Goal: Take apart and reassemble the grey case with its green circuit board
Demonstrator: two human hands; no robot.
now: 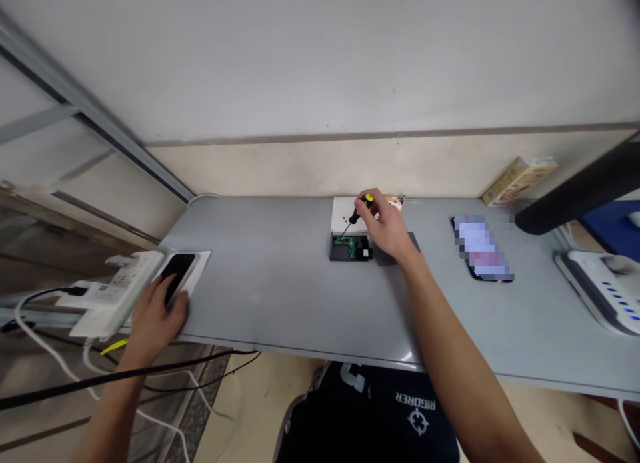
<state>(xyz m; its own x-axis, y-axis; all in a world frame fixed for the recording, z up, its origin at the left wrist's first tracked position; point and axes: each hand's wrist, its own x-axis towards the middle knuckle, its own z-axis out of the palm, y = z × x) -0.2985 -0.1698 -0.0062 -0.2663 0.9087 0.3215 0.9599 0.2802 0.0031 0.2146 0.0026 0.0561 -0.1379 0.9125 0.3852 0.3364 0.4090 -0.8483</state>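
Beside the white plastic power strip, my left hand rests with fingers loosely apart on a glossy black phone, where a careless push could slide it across the smooth grey surface. Farther right, the green circuit board sits in its dark rectangular case with neither hand visibly bracing it, so sideways pressure could skid the screwdriver's thin shaft over the components; my right hand's fingers clamp its black, yellow-capped handle.
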